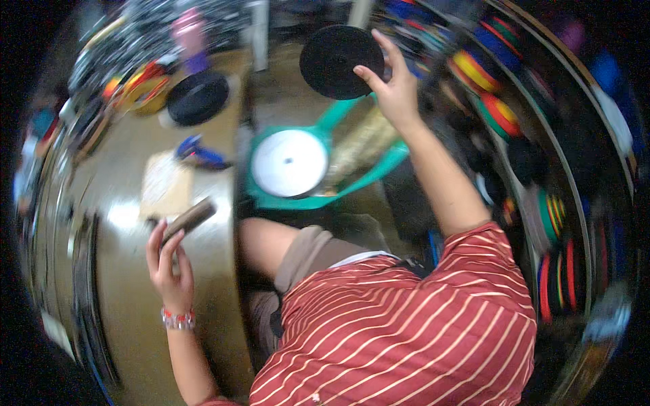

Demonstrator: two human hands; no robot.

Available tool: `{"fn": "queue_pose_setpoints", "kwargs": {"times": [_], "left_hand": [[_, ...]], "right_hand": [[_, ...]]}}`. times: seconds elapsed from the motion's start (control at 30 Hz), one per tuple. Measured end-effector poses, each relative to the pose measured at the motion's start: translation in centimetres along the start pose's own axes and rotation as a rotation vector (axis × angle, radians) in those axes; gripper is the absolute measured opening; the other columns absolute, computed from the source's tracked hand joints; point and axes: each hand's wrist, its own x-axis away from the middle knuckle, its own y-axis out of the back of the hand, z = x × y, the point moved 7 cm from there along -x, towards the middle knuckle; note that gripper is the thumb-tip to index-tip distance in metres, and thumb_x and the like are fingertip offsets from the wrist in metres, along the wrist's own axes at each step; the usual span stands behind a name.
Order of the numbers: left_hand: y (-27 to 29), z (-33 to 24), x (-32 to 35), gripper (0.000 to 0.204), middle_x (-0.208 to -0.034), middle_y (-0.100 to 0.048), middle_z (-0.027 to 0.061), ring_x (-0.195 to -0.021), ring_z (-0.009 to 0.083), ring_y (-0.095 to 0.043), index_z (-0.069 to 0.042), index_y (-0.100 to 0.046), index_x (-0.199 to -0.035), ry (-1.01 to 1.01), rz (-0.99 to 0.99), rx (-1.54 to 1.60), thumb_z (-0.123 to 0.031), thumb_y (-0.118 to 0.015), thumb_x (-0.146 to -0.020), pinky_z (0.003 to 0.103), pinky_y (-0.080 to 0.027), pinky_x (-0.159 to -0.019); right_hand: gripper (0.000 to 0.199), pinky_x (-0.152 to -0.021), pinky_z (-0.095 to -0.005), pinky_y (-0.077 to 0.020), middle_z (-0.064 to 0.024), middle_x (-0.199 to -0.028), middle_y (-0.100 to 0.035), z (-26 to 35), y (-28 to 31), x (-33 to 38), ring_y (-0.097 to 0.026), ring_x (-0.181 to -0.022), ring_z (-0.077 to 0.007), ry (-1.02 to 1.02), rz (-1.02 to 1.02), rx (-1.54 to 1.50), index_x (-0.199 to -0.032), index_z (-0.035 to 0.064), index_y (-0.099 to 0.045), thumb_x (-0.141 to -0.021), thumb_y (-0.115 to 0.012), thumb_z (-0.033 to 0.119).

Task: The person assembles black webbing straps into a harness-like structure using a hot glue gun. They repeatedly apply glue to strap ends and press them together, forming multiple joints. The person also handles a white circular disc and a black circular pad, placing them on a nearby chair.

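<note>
My right hand (pixel 397 88) is raised at the far right of the table, thumb and fingers gripping the edge of a flat black disc-shaped roll (pixel 340 62). Over the table, my left hand (pixel 172 267) holds a short brownish bar (pixel 190 222) between its fingers; blur hides its exact kind. Beyond it, a cream sheet or pad (pixel 166 186) lies on the table (pixel 203 284), with a blue tool (pixel 202 154) at its corner. Below the raised roll, a white round disc (pixel 290 162) with a dark centre rests on a green plastic seat (pixel 328 201).
Another black roll (pixel 198 98) lies at the table's far end, beside yellow and red rolls (pixel 145 88) and a pink and purple bottle (pixel 189 40). Shelves with several coloured striped rolls (pixel 556 284) line the right side. My leg (pixel 267 247) is against the table edge.
</note>
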Motion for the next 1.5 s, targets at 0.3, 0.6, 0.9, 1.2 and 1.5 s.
{"fn": "queue_pose_setpoints", "kwargs": {"times": [0.3, 0.6, 0.9, 1.2, 1.5], "left_hand": [[-5.3, 1.4, 3.5, 0.025, -0.125, -0.053, 0.0196, -0.110, 0.0318, -0.057, 0.002, -0.062, -0.105, -0.142, 0.317, 0.090, 0.009, -0.052, -0.083, 0.042, -0.048, -0.094], [-6.4, 3.5, 5.0, 0.030, -0.126, -0.051, 0.0175, -0.102, 0.0267, -0.061, 0.003, -0.054, -0.121, -0.090, 0.238, 0.205, 0.005, -0.045, -0.093, 0.037, -0.053, -0.087], [-4.8, 6.5, 6.1, 0.026, -0.120, -0.055, 0.0170, -0.099, 0.0257, -0.061, 0.002, -0.056, -0.118, 0.030, 0.078, 0.114, 0.002, -0.047, -0.094, 0.034, -0.057, -0.080], [-5.3, 4.9, 5.8, 0.023, -0.108, -0.059, 0.0140, -0.089, 0.0222, -0.064, 0.001, -0.061, -0.107, 0.012, 0.108, 0.065, 0.009, -0.049, -0.089, 0.031, -0.057, -0.073], [-6.6, 3.4, 5.3, 0.023, -0.101, -0.062, 0.0149, -0.094, 0.0304, -0.062, -0.002, -0.061, -0.104, -0.023, 0.178, -0.135, 0.007, -0.053, -0.084, 0.037, -0.051, -0.080]], "right_hand": [[0.057, -0.097, -0.0416, -0.0422, -0.0152, -0.135, -0.044, -16.4, 24.4, 37.1, -0.047, -0.119, -0.0291, -0.704, -0.964, 0.241, -0.142, 0.0089, -0.030, -0.091, -0.057, 0.006], [0.052, -0.085, -0.0432, -0.0446, -0.0255, -0.114, -0.053, -12.6, 45.8, 57.5, -0.057, -0.098, -0.0330, -0.932, -1.147, 1.139, -0.140, 0.0135, -0.040, -0.090, -0.047, 0.000], [0.036, -0.073, -0.0447, -0.0508, -0.0159, -0.106, -0.059, -14.2, 61.7, 61.3, -0.062, -0.091, -0.0278, -1.934, -0.132, 1.913, -0.108, 0.0064, -0.061, -0.089, -0.055, 0.037], [0.045, -0.083, -0.0410, -0.0476, -0.0137, -0.121, -0.052, -19.2, 32.5, 40.0, -0.057, -0.098, -0.0267, -0.669, -0.377, 0.555, -0.124, 0.0070, -0.050, -0.086, -0.064, 0.026], [0.062, -0.069, -0.0467, -0.0595, -0.0172, -0.126, -0.044, -19.6, -1.8, 22.1, -0.061, -0.090, -0.0336, -1.183, 0.301, -0.741, -0.122, -0.0049, -0.042, -0.083, -0.072, 0.034]]}}
